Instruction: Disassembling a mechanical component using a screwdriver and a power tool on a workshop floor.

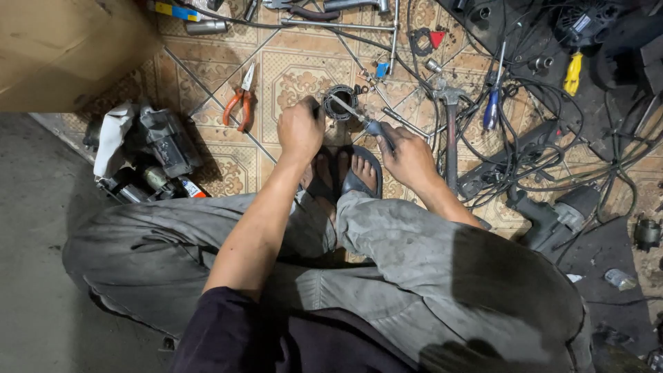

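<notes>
Hidden: lower edge of the metal ring sat behind the left hand; its inside was dark, detail unreadable.
Cut off: cardboard box ran out of frame top left; tools along the top edge only partly in view.
Hard to make out: tangle of black cables at right, single leads impossible to follow; dark tool bodies at far right blurred together.
Ring look: short, round, dark grey metal, open centre, lying on the patterned tile floor just ahead of the sandalled feet.
Left hand: fingers curled shut on the ring's near left edge, steadying it.
Right hand: closed around the handle of a screwdriver, shaft slanting up-left, tip at the ring's rim.
Tip contact: touching or just inside the rim, could not tell which.
Nearby: orange-handled pliers left of the ring, apart from it; hammer just right of the right hand; blue-handled screwdriver further right; yellow-handled tool far right.
Left pile: grey motor parts and white rag, well apart.
</notes>
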